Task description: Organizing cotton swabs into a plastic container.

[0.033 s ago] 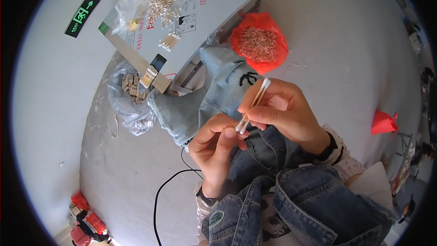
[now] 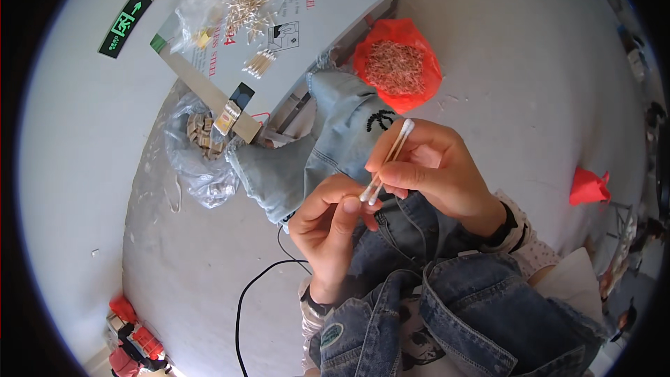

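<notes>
Two cotton swabs (image 2: 388,162) with pale wooden sticks and white tips are held slanting in front of my lap. My right hand (image 2: 436,171) pinches their sticks between thumb and fingers. At the swabs' lower tips, my left hand (image 2: 331,220) closes thumb and forefinger on them. Beyond, a small bunch of cotton swabs (image 2: 259,63) lies on a table with a printed grey-white top (image 2: 314,28). Many more swabs (image 2: 248,10) spill from a clear plastic bag (image 2: 199,7) at the table's far left.
A red bag (image 2: 434,77) of thin reddish bits stands right of the table. A small packet (image 2: 227,117) sits at the table's near corner, above a clear bag (image 2: 209,185) of small packs. Light denim (image 2: 342,119) covers my legs. A black cable (image 2: 241,300) crosses the floor.
</notes>
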### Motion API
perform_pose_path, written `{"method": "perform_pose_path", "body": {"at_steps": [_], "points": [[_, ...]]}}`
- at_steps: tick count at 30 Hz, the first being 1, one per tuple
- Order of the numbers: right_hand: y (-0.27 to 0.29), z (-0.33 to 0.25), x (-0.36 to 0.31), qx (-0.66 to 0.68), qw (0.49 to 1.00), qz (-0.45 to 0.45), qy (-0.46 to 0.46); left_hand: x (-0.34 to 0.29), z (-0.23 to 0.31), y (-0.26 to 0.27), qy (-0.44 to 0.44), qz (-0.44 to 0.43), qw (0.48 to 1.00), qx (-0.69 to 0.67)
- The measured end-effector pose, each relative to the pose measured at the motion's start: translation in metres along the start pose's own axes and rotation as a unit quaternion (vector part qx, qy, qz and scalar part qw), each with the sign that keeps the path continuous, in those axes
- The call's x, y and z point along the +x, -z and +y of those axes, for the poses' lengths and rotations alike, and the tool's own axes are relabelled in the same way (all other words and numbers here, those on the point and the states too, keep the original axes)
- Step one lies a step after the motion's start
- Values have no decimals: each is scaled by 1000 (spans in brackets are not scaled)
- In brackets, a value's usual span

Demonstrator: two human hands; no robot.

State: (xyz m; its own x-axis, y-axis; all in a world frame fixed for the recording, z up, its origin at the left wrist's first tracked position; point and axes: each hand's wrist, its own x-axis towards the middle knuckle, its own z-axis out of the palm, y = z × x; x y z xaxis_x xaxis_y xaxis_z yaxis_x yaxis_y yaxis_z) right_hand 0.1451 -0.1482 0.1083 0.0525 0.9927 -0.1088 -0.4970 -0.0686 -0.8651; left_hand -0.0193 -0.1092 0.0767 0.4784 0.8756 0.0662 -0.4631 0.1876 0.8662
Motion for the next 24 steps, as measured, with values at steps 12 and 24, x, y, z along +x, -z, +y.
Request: {"method": "perform_pose_path", "body": {"at_steps": [12, 24], "points": [[14, 12, 9, 23, 1000, -16, -12, 7, -9, 1, -2, -30, 999, -16], [14, 24, 11, 52, 997, 53, -22, 5, -18, 2, -14, 12, 999, 40]]}}
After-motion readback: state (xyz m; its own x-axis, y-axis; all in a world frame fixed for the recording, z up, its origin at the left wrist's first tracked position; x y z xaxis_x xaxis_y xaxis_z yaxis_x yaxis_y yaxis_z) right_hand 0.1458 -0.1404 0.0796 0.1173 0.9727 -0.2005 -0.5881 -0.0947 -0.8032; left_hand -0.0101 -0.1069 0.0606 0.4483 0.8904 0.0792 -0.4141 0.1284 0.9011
